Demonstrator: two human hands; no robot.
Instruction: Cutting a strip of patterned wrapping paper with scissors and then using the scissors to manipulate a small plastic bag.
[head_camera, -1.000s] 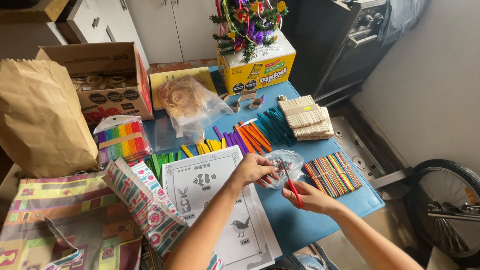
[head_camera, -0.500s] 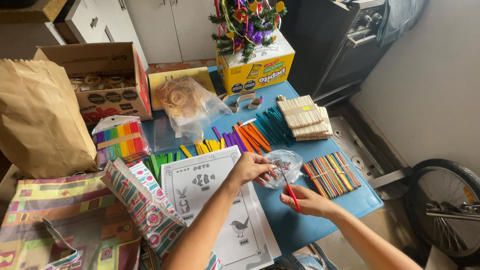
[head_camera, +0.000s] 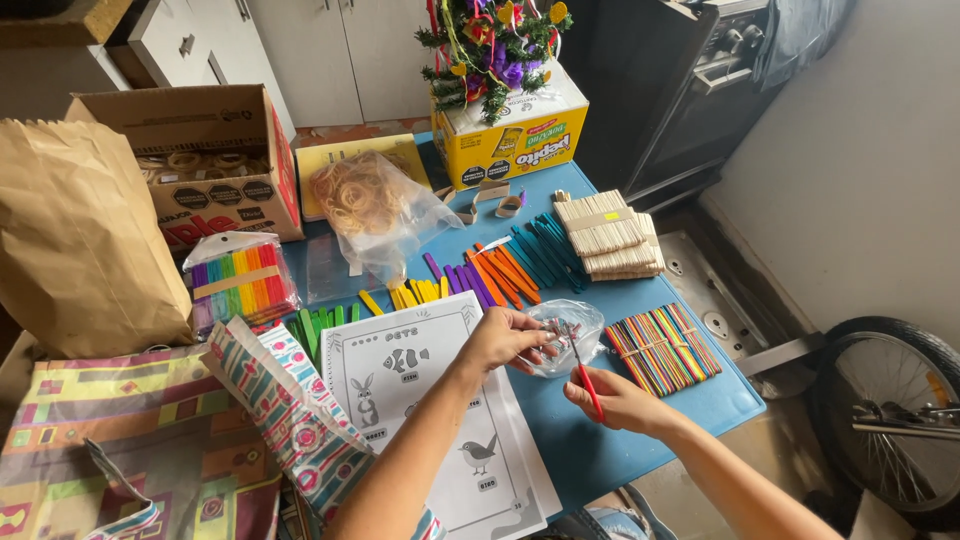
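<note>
My left hand pinches the edge of a small clear plastic bag lying on the blue table. My right hand grips red-handled scissors, with the blades pointing up into the bag. Under my left forearm lies a white sheet printed with animal drawings. Just right of the bag is a banded bundle of coloured craft sticks.
Loose coloured sticks fan across the table's middle, with plain wooden stick bundles behind. A clear bag of rubber bands, a cardboard box, a yellow box, a brown paper bag and patterned gift bags surround them. A bicycle wheel stands at right.
My right hand with the scissors has shifted slightly up toward the clear bag. My left hand stays on the bag's edge.
</note>
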